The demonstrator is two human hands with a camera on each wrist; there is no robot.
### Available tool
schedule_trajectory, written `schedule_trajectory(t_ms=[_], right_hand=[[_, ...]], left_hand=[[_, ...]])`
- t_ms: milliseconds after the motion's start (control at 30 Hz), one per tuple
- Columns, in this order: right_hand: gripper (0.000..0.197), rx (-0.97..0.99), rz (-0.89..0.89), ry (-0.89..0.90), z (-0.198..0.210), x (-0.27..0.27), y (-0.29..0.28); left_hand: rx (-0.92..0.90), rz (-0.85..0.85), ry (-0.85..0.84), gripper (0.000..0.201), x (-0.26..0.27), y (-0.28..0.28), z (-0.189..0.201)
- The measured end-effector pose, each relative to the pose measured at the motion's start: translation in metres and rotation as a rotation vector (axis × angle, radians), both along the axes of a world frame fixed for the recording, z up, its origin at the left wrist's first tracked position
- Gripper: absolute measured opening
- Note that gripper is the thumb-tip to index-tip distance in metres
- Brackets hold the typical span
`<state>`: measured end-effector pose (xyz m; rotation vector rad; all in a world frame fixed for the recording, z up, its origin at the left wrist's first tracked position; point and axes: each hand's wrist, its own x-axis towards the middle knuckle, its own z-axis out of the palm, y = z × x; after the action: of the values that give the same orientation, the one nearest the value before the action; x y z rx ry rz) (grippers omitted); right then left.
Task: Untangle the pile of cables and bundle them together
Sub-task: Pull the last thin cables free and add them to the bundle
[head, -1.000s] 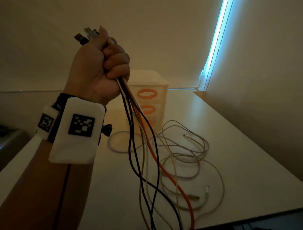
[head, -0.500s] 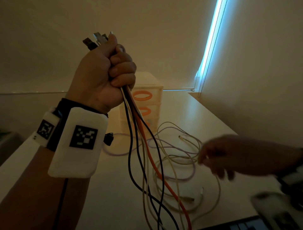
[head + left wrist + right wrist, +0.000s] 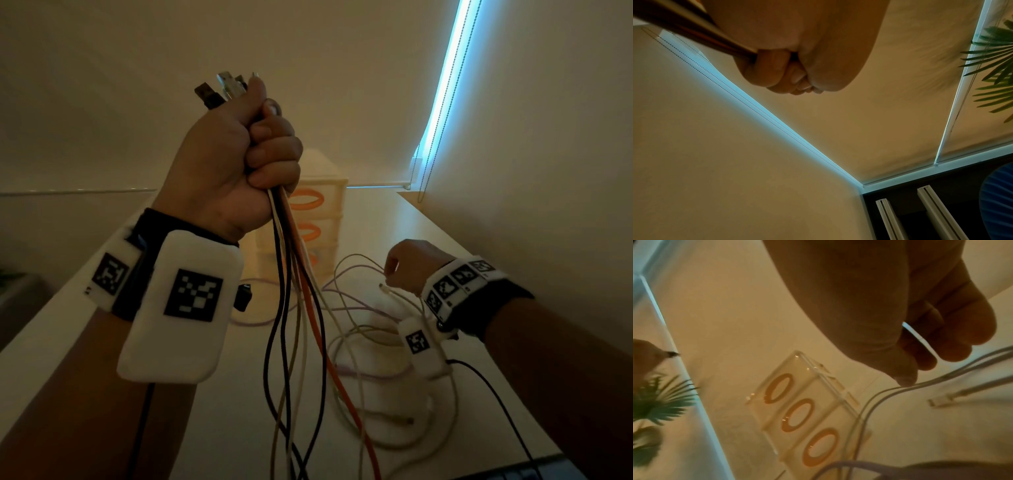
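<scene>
Cables point(image 3: 301, 308) hang from raised left hand point(image 3: 233, 161)'s fist.

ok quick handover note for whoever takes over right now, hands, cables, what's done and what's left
Left hand: raised, fist gripping a bunch of cables just below their plugs: black, beige, white and one orange cable. They hang down to the white table.
Right hand: low over the loose loops of thin white and pale purple cables on the table, fingers curled at a white strand; whether it is gripped is unclear.
Done: several cables gathered.
Left: free the remaining loops, add them to the bunch, bundle everything.
</scene>
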<state>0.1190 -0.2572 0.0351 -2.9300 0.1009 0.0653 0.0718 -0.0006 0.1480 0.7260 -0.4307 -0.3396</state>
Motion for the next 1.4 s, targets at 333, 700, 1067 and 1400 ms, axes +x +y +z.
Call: schedule_trajectory(t_ms=[333, 700, 1067, 1400], right_hand=[[0.016, 0.055, -0.1, 0.077, -0.024, 0.008, -0.006], [0.005, 0.927, 0.059, -0.187, 0.056, -0.049, 0.026], [0.018, 1.508, 0.173, -0.413, 0.1, -0.085, 0.059], [0.014, 1.606, 0.202, -0.471, 0.083, -0.081, 0.084]], left_hand=[[0.035, 0.012, 0.028, 0.038, 0.002, -0.011, -0.006], [0.144, 0.007, 0.067, 0.039, 0.005, -0.03, -0.018], [0.208, 0.049, 0.094, 0.038, 0.001, -0.052, -0.03], [0.272, 0.225, -0.034, 0.023, -0.003, -0.055, -0.031]])
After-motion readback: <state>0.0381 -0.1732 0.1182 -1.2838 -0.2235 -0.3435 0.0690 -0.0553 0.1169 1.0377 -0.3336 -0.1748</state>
